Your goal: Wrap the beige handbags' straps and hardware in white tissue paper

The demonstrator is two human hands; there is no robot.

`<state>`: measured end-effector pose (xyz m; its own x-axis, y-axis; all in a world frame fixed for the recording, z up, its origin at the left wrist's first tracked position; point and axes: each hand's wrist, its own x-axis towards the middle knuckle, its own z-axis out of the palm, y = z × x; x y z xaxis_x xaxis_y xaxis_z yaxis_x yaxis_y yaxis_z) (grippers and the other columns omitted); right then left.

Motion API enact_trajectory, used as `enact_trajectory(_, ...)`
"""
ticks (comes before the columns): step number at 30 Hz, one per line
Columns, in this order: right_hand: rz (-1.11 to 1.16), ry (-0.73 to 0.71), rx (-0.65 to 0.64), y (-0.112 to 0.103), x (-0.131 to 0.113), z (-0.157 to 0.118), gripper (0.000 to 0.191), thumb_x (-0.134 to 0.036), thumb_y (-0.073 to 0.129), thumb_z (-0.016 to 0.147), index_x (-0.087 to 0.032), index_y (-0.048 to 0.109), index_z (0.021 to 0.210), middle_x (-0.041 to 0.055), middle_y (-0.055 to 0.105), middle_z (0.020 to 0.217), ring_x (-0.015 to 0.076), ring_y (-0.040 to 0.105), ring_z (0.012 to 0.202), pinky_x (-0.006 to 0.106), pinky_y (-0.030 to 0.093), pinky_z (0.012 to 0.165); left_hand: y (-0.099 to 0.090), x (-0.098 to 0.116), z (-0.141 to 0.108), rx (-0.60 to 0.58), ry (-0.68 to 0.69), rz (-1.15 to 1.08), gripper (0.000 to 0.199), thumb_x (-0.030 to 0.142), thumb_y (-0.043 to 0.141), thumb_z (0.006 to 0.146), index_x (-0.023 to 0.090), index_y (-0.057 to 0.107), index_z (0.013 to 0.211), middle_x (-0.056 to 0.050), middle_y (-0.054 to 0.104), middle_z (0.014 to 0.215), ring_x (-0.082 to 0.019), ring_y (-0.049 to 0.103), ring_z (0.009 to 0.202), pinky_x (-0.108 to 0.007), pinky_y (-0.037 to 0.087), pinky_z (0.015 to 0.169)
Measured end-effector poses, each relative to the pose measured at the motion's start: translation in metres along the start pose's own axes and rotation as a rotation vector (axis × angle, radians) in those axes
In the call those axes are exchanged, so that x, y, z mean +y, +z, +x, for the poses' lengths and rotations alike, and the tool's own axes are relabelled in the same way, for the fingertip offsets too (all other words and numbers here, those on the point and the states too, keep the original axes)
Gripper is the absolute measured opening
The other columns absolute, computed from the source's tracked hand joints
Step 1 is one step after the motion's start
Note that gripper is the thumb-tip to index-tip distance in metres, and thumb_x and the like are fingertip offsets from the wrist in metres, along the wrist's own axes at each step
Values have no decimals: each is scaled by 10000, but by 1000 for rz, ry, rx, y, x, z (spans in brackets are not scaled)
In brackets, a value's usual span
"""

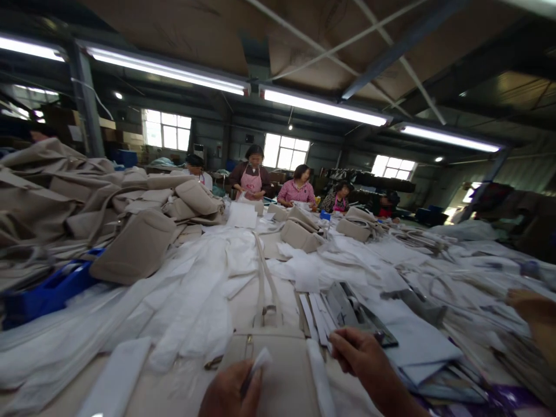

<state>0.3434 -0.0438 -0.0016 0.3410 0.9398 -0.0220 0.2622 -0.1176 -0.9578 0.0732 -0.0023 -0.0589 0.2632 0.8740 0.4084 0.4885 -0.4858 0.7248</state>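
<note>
A beige handbag (282, 365) lies in front of me, its long strap (260, 272) stretched away from me over the table. My left hand (234, 389) is closed at the bag's near left part, pinching a small piece of thin white wrapping (262, 360) between thumb and fingers. A metal zipper pull (249, 346) shows just above that hand. To the right of the bag, my right hand (354, 354) has its fingers pressed together beside white strips (319, 318) and a grey tape dispenser (354, 307). What its fingertips hold, if anything, cannot be made out.
Beige bags (134, 243) are heaped at the left, beside a blue tape dispenser (52, 289). White wrapping sheets (195, 289) cover much of the table. Several people (297, 188) work along the far side. At the right edge another person's blurred hand (532, 313) reaches in.
</note>
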Motion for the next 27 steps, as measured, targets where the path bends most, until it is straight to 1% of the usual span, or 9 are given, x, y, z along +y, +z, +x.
enact_trajectory(2,66,0,-161,33,-26,-16,360,-506,674,733,-151,654,675,24,639,587,93,501,436,218,368,436,-5,6,-3,-26,61,97,275,358,472,948,231,693,844,-22,711,762,-176,658,703,-265,471,678)
enact_trajectory(5,102,0,-323,73,-47,-32,304,-431,677,758,-143,663,663,27,660,603,82,520,436,205,397,446,-11,14,-4,-34,132,248,237,299,477,946,197,648,816,-40,684,745,-195,642,698,-301,466,676)
enact_trajectory(7,113,33,-370,91,-50,-36,287,-395,673,760,-145,649,622,16,652,578,73,514,414,196,388,430,-12,17,-4,-31,168,337,179,262,495,931,181,639,864,-49,680,753,-205,639,696,-312,459,659)
enact_trajectory(9,109,86,-368,103,-49,-36,281,-374,673,753,-147,634,590,4,639,550,66,502,388,189,375,410,-11,18,-6,-20,200,418,165,248,494,931,172,634,887,-48,668,733,-205,626,665,-313,439,617)
enact_trajectory(12,74,151,-313,111,-44,-33,271,-357,662,756,-150,626,585,-3,634,537,69,515,381,185,375,398,-10,21,-9,-18,255,496,189,248,473,951,186,620,850,-35,643,699,-194,597,626,-311,403,572)
enact_trajectory(15,24,195,-261,112,-38,-31,268,-349,651,768,-152,617,590,-4,630,525,80,537,384,185,381,397,-9,23,-11,-34,323,529,197,229,461,962,191,609,836,-28,633,692,-184,579,612,-308,386,560)
enact_trajectory(21,-27,208,-258,112,-25,-30,299,-367,657,770,-154,595,570,-5,611,493,77,514,369,185,374,383,-8,21,-14,-48,361,555,177,203,467,960,171,622,880,-37,641,700,-173,591,623,-293,403,562)
enact_trajectory(24,-37,212,-257,112,-23,-30,302,-375,657,768,-154,595,572,-2,613,492,73,503,363,180,366,372,-6,18,-16,-2,383,578,179,195,485,950,134,621,1051,-44,648,710,-175,601,620,-288,417,556)
enact_trajectory(27,-51,212,-251,112,-24,-31,306,-371,649,772,-158,585,562,-1,610,489,77,509,366,180,365,372,-5,16,-18,20,430,608,360,162,508,930,111,520,1286,-35,646,710,-180,597,594,-288,413,526)
